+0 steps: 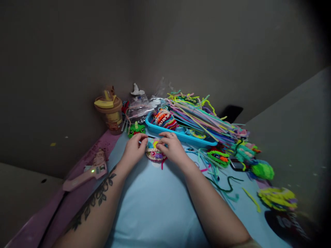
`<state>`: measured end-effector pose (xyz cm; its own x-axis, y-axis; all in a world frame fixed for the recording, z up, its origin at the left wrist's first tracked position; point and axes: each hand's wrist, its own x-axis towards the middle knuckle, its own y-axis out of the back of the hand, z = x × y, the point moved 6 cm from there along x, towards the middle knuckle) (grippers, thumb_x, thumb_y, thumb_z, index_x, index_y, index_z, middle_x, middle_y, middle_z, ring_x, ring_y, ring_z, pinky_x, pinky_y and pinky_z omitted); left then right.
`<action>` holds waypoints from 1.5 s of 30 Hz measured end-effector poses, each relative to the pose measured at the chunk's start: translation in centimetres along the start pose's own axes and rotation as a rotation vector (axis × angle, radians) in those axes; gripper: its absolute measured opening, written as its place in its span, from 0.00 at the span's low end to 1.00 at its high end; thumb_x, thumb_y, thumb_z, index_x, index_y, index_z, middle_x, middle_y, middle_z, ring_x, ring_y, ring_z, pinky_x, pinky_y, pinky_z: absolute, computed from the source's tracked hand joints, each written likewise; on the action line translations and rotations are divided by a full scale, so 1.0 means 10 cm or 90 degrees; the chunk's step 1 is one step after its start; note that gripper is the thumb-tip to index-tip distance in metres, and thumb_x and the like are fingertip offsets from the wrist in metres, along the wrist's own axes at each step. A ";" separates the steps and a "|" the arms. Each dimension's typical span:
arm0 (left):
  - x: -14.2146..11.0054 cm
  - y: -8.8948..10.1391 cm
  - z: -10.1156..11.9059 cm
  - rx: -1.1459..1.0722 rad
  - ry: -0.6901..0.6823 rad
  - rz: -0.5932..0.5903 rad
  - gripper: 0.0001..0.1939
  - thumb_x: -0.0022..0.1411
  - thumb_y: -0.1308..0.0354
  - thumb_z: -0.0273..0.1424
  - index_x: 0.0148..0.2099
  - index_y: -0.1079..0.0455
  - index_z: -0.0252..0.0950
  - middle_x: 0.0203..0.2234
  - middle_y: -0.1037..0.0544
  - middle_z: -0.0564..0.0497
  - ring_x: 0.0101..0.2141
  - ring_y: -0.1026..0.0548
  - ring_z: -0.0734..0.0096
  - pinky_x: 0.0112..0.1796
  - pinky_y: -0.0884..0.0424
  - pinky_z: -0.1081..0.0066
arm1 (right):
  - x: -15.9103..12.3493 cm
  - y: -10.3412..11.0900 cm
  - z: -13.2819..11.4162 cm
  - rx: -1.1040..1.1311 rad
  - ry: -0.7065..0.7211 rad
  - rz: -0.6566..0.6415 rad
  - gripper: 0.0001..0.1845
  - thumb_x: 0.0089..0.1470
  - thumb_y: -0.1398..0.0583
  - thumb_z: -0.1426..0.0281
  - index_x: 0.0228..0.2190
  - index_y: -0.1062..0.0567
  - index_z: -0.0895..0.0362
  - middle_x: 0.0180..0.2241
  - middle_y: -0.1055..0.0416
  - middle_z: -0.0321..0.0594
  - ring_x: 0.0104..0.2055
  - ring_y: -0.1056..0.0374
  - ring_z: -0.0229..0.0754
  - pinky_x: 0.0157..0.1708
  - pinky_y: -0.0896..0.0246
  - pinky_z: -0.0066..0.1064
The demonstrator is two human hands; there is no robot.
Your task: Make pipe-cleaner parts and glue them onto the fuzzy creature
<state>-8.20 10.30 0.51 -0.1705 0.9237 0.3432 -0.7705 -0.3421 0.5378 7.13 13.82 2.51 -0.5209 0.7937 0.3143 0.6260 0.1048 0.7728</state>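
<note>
Between my hands on the light blue cloth sits a small rounded pipe-cleaner figure (154, 155) in pastel colours, with a pink eye-like spot and a short magenta end sticking out below. My left hand (134, 148) pinches at its left upper side, fingers curled together. From the right, my right hand (172, 147) reaches over the figure with thumb and fingers closed on its upper part. My fingers hide some of its top and right side. Just behind my left hand lies a green pipe-cleaner figure (137, 128) with eyes.
A blue tray (181, 138) behind my hands holds colourful pieces, with a heap of long pipe cleaners (204, 119) across it. Loose stems and finished-looking pieces, one yellow (278, 198), lie right. A pink glue gun (85, 177) with a green light and a lidded cup (112, 115) are left.
</note>
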 end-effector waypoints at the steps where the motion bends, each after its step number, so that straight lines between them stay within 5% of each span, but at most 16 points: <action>1: 0.00 0.01 0.00 -0.001 0.000 0.004 0.10 0.60 0.51 0.32 0.39 0.30 0.35 0.34 0.24 0.48 0.35 0.27 0.67 0.33 0.32 0.71 | 0.00 0.00 0.00 0.000 0.000 -0.002 0.06 0.49 0.39 0.73 0.24 0.22 0.54 0.44 0.29 0.43 0.49 0.38 0.49 0.50 0.45 0.43; 8: 0.02 0.04 -0.01 0.002 0.012 -0.002 0.11 0.60 0.51 0.31 0.40 0.30 0.34 0.35 0.24 0.47 0.35 0.27 0.66 0.34 0.31 0.69 | 0.00 0.33 -0.01 0.018 0.017 0.077 0.14 0.52 0.41 0.69 0.42 0.25 0.55 0.48 0.32 0.47 0.52 0.38 0.49 0.52 0.46 0.44; 13: 0.04 0.02 -0.02 -0.019 0.036 -0.069 0.11 0.57 0.50 0.31 0.39 0.29 0.34 0.36 0.23 0.46 0.37 0.26 0.64 0.35 0.30 0.68 | -0.03 0.60 0.18 -0.010 -0.039 0.037 0.10 0.51 0.43 0.74 0.35 0.24 0.57 0.39 0.27 0.44 0.43 0.32 0.45 0.45 0.40 0.39; 19: 0.03 -0.06 -0.05 -0.062 0.066 -0.150 0.14 0.54 0.47 0.33 0.41 0.29 0.33 0.33 0.23 0.45 0.34 0.26 0.63 0.32 0.29 0.68 | -0.07 0.34 0.32 -0.007 -0.115 -0.132 0.16 0.49 0.43 0.77 0.41 0.25 0.57 0.44 0.26 0.45 0.45 0.31 0.47 0.45 0.39 0.37; 25: 0.02 -0.09 -0.02 -0.054 0.039 -0.161 0.07 0.53 0.46 0.31 0.33 0.29 0.35 0.27 0.24 0.49 0.29 0.28 0.66 0.30 0.32 0.70 | -0.06 0.24 0.33 0.039 -0.117 -0.139 0.14 0.49 0.44 0.76 0.39 0.25 0.56 0.42 0.25 0.44 0.44 0.32 0.47 0.44 0.40 0.35; 34: 0.02 -0.09 -0.02 -0.149 0.080 -0.139 0.09 0.52 0.43 0.36 0.28 0.30 0.35 0.28 0.26 0.50 0.30 0.29 0.67 0.32 0.33 0.70 | -0.04 0.16 0.34 0.198 -0.165 -0.101 0.04 0.46 0.45 0.73 0.24 0.30 0.57 0.24 0.33 0.34 0.28 0.38 0.38 0.30 0.44 0.29; 40: -0.09 -0.17 -0.08 -0.591 0.366 -0.169 0.10 0.49 0.37 0.35 0.30 0.33 0.34 0.20 0.30 0.57 0.20 0.32 0.77 0.23 0.36 0.77 | -0.11 -0.02 0.37 0.638 -0.386 -0.114 0.12 0.39 0.37 0.65 0.20 0.36 0.56 0.18 0.40 0.28 0.22 0.41 0.34 0.25 0.38 0.29; 45: -0.08 -0.16 -0.17 -0.660 0.415 -0.130 0.07 0.52 0.39 0.32 0.33 0.31 0.34 0.24 0.27 0.53 0.23 0.28 0.75 0.25 0.32 0.76 | -0.11 -0.15 0.33 0.751 -0.456 -0.119 0.15 0.35 0.35 0.66 0.21 0.37 0.56 0.17 0.39 0.28 0.21 0.40 0.35 0.23 0.35 0.31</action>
<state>-7.91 10.43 -1.89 -0.0358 0.9590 -0.2811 -0.8900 -0.1586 -0.4275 8.70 14.74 -0.81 -0.4671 0.8055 -0.3648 0.8820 0.3953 -0.2567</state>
